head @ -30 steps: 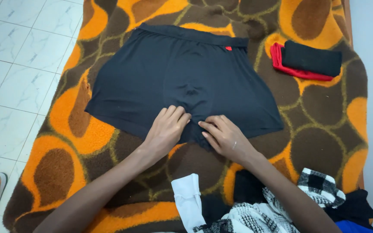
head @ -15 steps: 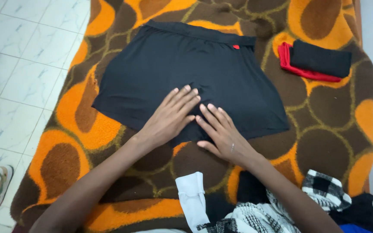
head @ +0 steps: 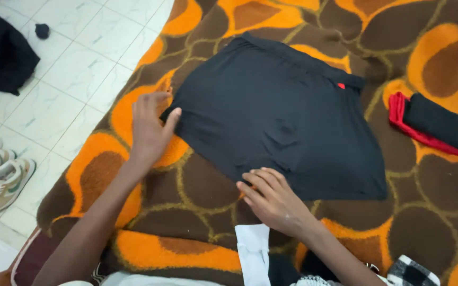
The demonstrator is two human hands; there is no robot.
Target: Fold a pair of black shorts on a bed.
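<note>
Left hand (head: 149, 130) lies flat and open, fingers spread, with its thumb just touching the near-left corner of the black shorts (head: 279, 114), which spread away from it to the right and forward across the orange-and-brown blanket (head: 186, 196). Right hand (head: 271, 198) rests open too, fingers loosely curved, its fingertips on the near hem at about the middle of the garment; neither hand grips cloth. The shorts' long axis runs slantwise, from the corner by the left hand toward the far right, with the waistband and its small red tag (head: 341, 85) on the side farthest from both hands. So the left hand is nearer the left leg edge, the right hand nearer the lower hem. Beyond the right hand, past the shorts, sits a folded black-and-red garment (head: 430, 127). Near the right wrist a white cloth (head: 253, 254) and a checked fabric (head: 412, 273) are cut off by the frame edge. To the left, on the tiled floor (head: 75, 69), lie shoes (head: 1, 177) and a dark heap (head: 1, 53), hard to make out.
</note>
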